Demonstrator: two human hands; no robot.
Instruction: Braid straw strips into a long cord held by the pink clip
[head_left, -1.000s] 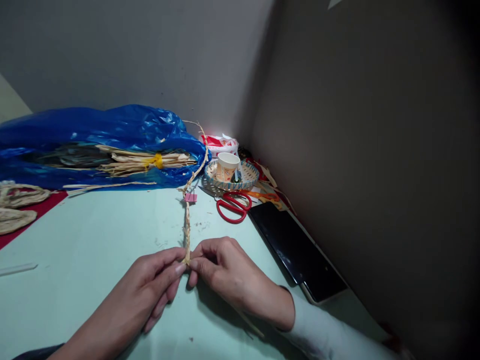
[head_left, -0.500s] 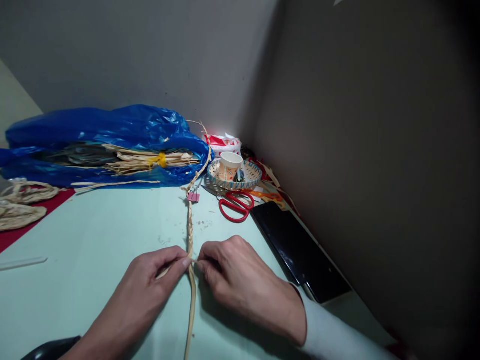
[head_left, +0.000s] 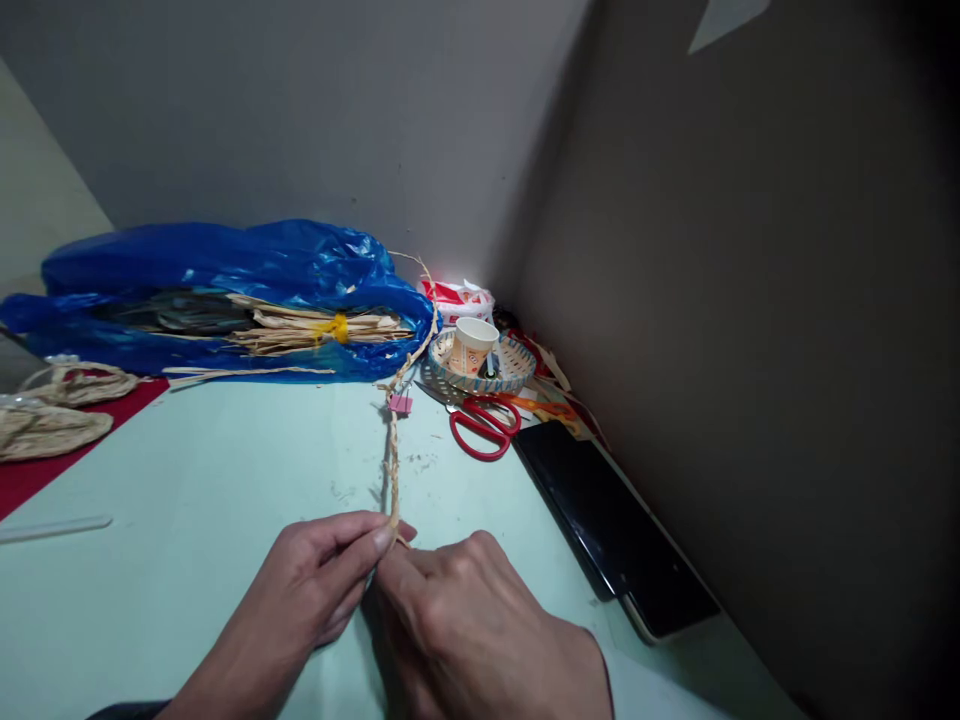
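A thin pale braid of dried straw-like strands (head_left: 394,465) runs from a pink binder clip (head_left: 401,404) down toward me. My left hand (head_left: 322,575) pinches the near end of this braid between thumb and forefinger. Close against it on the right, my right hand (head_left: 465,610) has its fingers closed around the loose strands just below the pinch; its fingertips are mostly hidden behind the knuckles. Beyond the clip, the braid's far part (head_left: 424,340) curves up past the edge of a blue bag.
A blue plastic bag (head_left: 217,245) holds dried strips tied with yellow. Right of the braid lie red-handled scissors (head_left: 486,440), a woven basket (head_left: 517,372) with a paper cup (head_left: 474,345), and a black tablet (head_left: 607,520). Coiled braids (head_left: 56,430) lie at left.
My right hand has moved down and closer to my left hand, now under the pinch point. The strand stretched between the hands and the long hanging strand are now hidden. The view has shifted slightly.
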